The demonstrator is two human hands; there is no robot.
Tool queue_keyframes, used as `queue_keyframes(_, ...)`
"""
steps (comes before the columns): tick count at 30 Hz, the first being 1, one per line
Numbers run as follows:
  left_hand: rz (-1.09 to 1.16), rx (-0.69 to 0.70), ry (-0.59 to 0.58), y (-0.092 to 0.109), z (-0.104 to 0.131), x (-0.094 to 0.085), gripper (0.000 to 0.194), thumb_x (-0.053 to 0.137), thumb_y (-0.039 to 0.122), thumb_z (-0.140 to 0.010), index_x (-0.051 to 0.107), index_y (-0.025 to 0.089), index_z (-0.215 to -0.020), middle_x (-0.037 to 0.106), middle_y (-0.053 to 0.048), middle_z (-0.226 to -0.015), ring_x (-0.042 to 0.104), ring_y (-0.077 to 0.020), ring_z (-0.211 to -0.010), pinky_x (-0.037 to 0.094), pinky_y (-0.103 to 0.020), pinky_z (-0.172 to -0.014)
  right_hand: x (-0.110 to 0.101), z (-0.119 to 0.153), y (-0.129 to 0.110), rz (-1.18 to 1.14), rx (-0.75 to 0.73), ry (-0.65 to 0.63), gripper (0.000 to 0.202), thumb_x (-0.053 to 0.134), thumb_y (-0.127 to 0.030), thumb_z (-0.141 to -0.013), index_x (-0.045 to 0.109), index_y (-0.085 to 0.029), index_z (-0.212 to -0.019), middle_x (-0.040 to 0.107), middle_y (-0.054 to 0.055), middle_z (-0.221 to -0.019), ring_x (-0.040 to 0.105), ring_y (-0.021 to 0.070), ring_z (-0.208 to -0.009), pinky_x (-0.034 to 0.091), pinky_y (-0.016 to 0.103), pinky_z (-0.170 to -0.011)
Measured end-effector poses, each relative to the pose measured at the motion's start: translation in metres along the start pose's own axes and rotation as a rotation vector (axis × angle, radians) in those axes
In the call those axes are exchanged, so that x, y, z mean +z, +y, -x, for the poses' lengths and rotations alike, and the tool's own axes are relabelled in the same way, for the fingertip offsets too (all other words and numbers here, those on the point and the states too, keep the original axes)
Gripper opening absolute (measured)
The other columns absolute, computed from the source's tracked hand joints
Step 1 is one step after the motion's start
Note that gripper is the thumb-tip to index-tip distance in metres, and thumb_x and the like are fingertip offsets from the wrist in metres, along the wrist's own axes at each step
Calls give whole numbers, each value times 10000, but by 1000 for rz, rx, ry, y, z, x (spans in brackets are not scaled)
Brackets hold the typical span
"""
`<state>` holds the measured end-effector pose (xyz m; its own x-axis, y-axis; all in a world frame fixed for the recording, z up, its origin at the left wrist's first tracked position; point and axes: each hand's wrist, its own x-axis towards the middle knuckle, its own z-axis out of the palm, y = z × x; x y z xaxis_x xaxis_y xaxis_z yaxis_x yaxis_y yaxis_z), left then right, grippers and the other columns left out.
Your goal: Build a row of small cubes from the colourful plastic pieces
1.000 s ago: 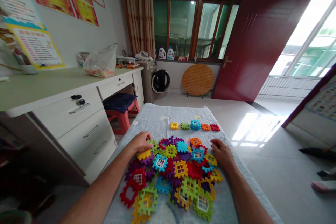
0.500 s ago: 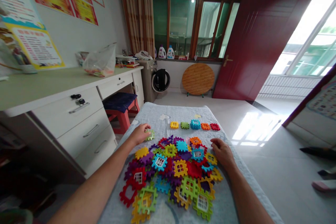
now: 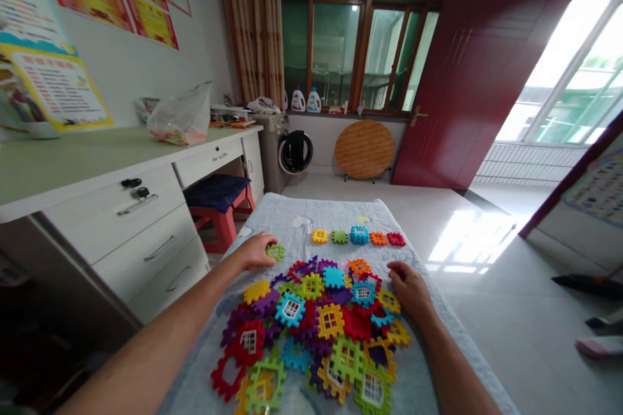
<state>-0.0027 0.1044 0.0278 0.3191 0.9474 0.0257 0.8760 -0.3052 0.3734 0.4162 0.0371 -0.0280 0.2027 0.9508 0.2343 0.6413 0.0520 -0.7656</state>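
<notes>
My left hand (image 3: 257, 251) is at the left side of the cloth-covered table, its thumb and fingers closed about the left edge of a small green building block (image 3: 275, 251) with a lattice window. Resting beside the right side of the pile, my right hand (image 3: 407, 282) has loosely bent fingers and holds nothing. Between my arms lies a heap of notched plastic building blocks (image 3: 329, 321) in red, purple, blue, yellow and green. Beyond it stands a row: a yellow block (image 3: 320, 236), a green block (image 3: 339, 237), a thicker blue block (image 3: 359, 235), an orange block (image 3: 378, 238) and a red block (image 3: 396, 239).
A pale blue cloth (image 3: 287, 211) covers the table. To the left are a desk (image 3: 97, 155) with drawers and a red stool (image 3: 224, 224) with a dark cover. A washing machine (image 3: 272, 142), a round wooden tabletop (image 3: 365, 149) and a red door (image 3: 452, 78) are farther back.
My left hand has drawn back slightly from over the green block to its left edge. The right hand stays by the pile. The whole view has shifted a little.
</notes>
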Motion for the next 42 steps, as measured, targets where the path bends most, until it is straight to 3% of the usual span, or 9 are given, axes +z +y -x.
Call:
queue_keyframes(3, 37, 67, 117, 22, -16, -3, 461, 620, 291, -577, 609, 172, -1022, 588, -51, -989, 587, -195, -864, 462, -284, -821, 0, 1, -4, -20, -1, 9, 286, 470, -349, -712, 650, -188, -866, 642, 15, -679, 572, 176, -635, 427, 286, -623)
queue_keyframes(6, 23, 180, 153, 52, -42, 2, 503, 633, 265, -592, 591, 161, -1082, 582, -63, -1007, 586, -185, -869, 463, -275, -830, 0, 2, -5, -16, -6, 21, 270, 477, -341, -710, 650, -192, -854, 631, 8, -656, 564, 174, -618, 422, 284, -611)
queue_keyframes(11, -72, 249, 122, 99, -88, 23, 477, 656, 302, -606, 618, 160, -1060, 593, -77, -1005, 580, -208, -904, 459, -284, -842, 1, 1, -3, -5, -9, 20, 260, 476, -342, -721, 646, -195, -852, 622, 3, -650, 555, 169, -610, 421, 282, -610)
queue_keyframes(15, -103, 240, 73, 118, -116, 43, 451, 659, 283, -574, 645, 165, -1009, 607, -71, -982, 590, -219, -897, 467, -279, -815, 1, 1, -4, -10, -12, 33, 260, 469, -331, -717, 647, -194, -848, 636, 9, -679, 564, 169, -630, 428, 279, -621)
queue_keyframes(22, -164, 225, 9, 127, -146, 67, 523, 637, 302, -579, 617, 161, -1082, 609, -81, -1042, 588, -233, -936, 463, -280, -829, -1, 3, -9, 10, -16, 29, 253, 447, -302, -731, 639, -190, -852, 641, 15, -689, 559, 168, -627, 420, 270, -616)
queue_keyframes(29, -218, 219, -50, 131, -150, 74, 434, 634, 286, -574, 634, 214, -1002, 611, -64, -1044, 561, -247, -1010, 442, -310, -884, -1, 3, -11, 40, -17, 28, 263, 427, -287, -742, 635, -187, -868, 646, 17, -707, 565, 165, -649, 422, 267, -635)
queue_keyframes(35, -219, 199, -55, 132, -146, 74, 441, 635, 273, -572, 632, 215, -1010, 609, -73, -1038, 565, -251, -1008, 439, -325, -896, -1, 4, -12, 39, -13, 46, 255, 443, -294, -727, 647, -196, -843, 652, 13, -695, 568, 166, -634, 418, 264, -623)
queue_keyframes(40, -178, 226, 5, 135, -138, 63, 682, 658, 278, -569, 516, 169, -1227, 550, -123, -1201, 522, -273, -1097, 411, -345, -947, -1, 3, -12, 5, -11, 56, 236, 459, -297, -716, 647, -212, -829, 653, 9, -693, 570, 171, -637, 423, 268, -623)
queue_keyframes(42, -159, 243, 43, 132, -131, 53, 697, 653, 280, -597, 481, 167, -1263, 524, -125, -1249, 496, -268, -1138, 379, -344, -985, 0, 3, -11, -2, -9, 57, 231, 462, -300, -715, 645, -214, -827, 654, 11, -697, 573, 177, -647, 428, 275, -628)
